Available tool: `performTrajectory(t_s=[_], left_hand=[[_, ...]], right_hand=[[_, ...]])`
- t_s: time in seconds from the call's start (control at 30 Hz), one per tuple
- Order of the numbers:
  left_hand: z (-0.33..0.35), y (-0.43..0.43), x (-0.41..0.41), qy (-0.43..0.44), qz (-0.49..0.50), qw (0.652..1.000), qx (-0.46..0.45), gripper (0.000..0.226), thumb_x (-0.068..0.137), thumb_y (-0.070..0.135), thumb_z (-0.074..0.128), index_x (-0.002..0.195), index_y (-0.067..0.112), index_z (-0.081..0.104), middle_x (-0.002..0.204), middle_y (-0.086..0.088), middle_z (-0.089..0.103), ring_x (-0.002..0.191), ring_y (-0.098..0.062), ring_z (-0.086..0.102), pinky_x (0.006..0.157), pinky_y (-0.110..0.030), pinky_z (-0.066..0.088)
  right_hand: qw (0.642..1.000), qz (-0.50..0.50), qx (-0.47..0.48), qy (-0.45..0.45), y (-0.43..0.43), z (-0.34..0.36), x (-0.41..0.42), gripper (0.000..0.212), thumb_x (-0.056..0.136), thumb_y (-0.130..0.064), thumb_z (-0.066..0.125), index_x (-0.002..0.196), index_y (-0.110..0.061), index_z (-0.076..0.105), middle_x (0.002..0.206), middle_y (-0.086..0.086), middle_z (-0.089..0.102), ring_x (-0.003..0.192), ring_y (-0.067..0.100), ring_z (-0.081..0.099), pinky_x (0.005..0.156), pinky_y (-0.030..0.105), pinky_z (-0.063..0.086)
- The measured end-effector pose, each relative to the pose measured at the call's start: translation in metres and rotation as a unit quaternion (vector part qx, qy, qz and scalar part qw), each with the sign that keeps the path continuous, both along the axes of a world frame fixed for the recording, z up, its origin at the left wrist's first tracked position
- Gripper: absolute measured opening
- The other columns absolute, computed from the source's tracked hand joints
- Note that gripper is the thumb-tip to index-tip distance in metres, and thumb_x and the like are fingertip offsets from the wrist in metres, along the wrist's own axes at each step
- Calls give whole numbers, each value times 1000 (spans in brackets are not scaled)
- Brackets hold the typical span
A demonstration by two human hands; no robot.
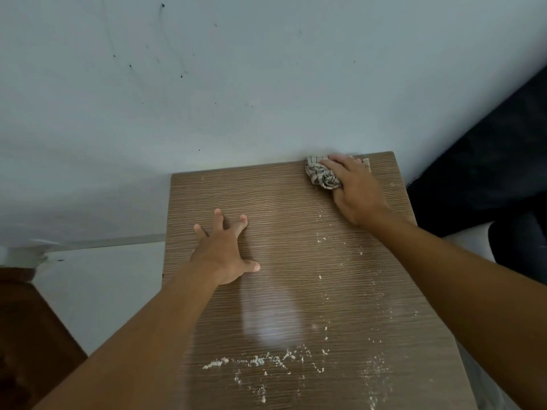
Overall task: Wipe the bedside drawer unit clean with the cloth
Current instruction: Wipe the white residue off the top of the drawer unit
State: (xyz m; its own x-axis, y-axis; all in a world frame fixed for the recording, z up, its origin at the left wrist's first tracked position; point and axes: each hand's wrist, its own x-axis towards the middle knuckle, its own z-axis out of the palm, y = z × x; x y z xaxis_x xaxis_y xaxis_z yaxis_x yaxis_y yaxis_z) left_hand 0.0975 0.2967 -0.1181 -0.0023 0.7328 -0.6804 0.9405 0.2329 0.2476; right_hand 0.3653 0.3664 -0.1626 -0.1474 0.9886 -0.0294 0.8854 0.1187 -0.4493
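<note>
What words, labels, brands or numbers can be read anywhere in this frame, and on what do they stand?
None: no readable text shows anywhere in the head view.
cloth, gripped by the right hand: dark check pattern only, no tag in view.
drawer unit top: wood grain and white crumbs, no print or sticker.
wall: dark specks and faint scuffs, no writing.

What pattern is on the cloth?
The cloth is pale with a dark thin-lined check, seen best in the head view.
</note>
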Motion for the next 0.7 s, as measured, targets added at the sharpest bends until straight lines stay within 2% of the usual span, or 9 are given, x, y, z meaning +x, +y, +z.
performTrajectory(t_s=[0.1, 0.17, 0.3, 0.4, 0.47, 0.53, 0.6, 0.67, 0.7], left_hand=[[1, 0, 0, -3, 3, 1000, -1, 101, 80, 42, 76, 153, 42, 6, 161, 1, -23, 144, -41, -22, 116, -57, 13], [1, 0, 1, -3, 4, 1000, -2, 101, 80, 42, 76, 153, 42, 6, 161, 1, -23, 144, -42, -22, 116, -56, 13], [1, 0, 0, -3, 5, 1000, -3, 102, 80, 42, 76, 153, 42, 6, 161, 1, -23, 144, -42, -22, 116, -56, 13], [0, 0, -1, -3, 3, 1000, -1, 101, 80, 43, 76, 153, 42, 6, 161, 1, -23, 144, -42, -22, 116, -57, 13], [0, -1, -2, -5, 3, 1000, -1, 101, 80, 43, 75, 153, 43, 5, 161, 2, -23, 144, -42, -23, 116, -57, 13], [0, -1, -2, -8, 3, 1000, -1, 101, 80, 43, 75, 153, 43, 5, 161, 1, -24, 144, -41, -24, 116, -57, 13], [-1, -2, -2, -6, 1, 1000, -2, 101, 81, 43, 74, 153, 43, 5, 161, 1, -24, 144, -41, -24, 116, -58, 14], [-1, -2, -2, -5, 1, 1000, -1, 101, 81, 43, 75, 153, 43, 4, 161, 0, -25, 144, -41, -24, 116, -58, 14], [-1, -2, -2, -4, 1, 1000, 0, 101, 81, 43, 75, 153, 43, 5, 161, 0, -24, 144, -41, -24, 116, -58, 14]], right_hand=[[1000, 30, 1, 7, -6, -3, -5, 63, 83, -7, 49, 144, -21, 42, 153, 3, 36, 142, 24, 27, 119, 44, 15], [998, 62, -11, 4, -13, 0, -10, 63, 85, -5, 50, 145, -21, 41, 154, 2, 35, 144, 22, 23, 121, 39, 8], [990, 130, -24, 54, -53, 6, -27, 61, 82, -5, 51, 141, -17, 47, 149, 2, 42, 141, 23, 30, 120, 42, 12], [980, 186, -41, 63, -113, 6, -35, 57, 85, -16, 52, 141, -24, 47, 149, -1, 43, 141, 19, 28, 115, 36, 6], [975, 203, -65, 67, -161, 6, -37, 54, 88, -34, 50, 142, -31, 44, 151, -5, 40, 142, 20, 21, 111, 37, 5], [965, 244, -77, 59, -202, 8, -39, 53, 86, -44, 48, 139, -36, 45, 149, -11, 40, 143, 16, 24, 112, 38, 12], [953, 282, -86, 68, -221, 13, -39, 43, 89, -40, 48, 132, -37, 51, 142, -15, 49, 137, 6, 35, 114, 34, 28], [957, 237, -130, 108, -209, 38, -42, 32, 93, -36, 46, 123, -45, 53, 127, -23, 57, 118, -5, 48, 97, 30, 49], [960, 214, -138, 120, -195, 51, -41, 28, 95, -37, 47, 119, -48, 53, 118, -25, 59, 107, -8, 51, 86, 23, 50]])
